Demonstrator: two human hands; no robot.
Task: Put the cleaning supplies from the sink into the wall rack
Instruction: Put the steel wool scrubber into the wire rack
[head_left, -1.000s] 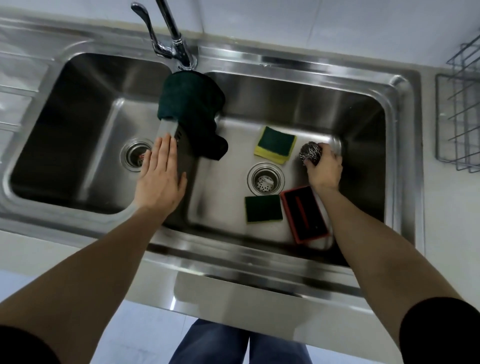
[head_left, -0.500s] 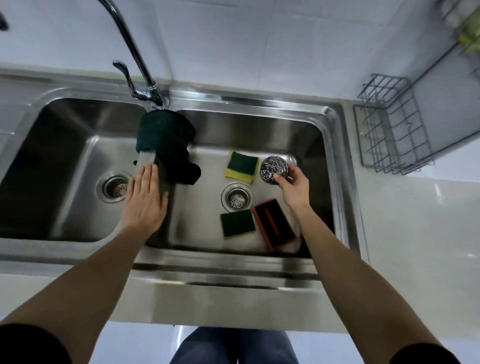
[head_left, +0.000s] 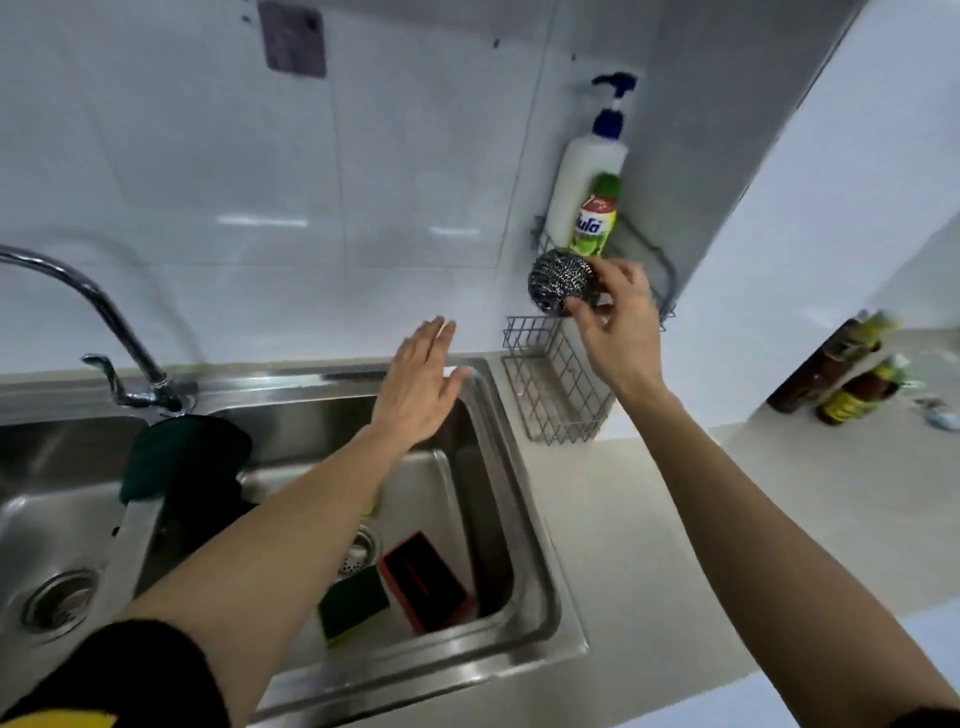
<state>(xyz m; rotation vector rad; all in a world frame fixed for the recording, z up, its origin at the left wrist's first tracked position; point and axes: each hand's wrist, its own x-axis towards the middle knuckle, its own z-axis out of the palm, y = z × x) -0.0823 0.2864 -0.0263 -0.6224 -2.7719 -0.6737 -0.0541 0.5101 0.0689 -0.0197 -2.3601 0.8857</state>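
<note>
Our right hand (head_left: 615, 322) pinches the steel scourer (head_left: 560, 280) in its fingertips, above the lower wire rack (head_left: 550, 384). Our left hand (head_left: 421, 387) hovers flat, fingers straight, over the sink (head_left: 519, 519).

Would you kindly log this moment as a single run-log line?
right hand: holds steel scourer above wire rack | left hand: open over sink | scourer unplaced

Glossy white tiled wall (head_left: 208, 156), pale countertop (head_left: 675, 545), bottles (head_left: 852, 374) far rt.
</note>
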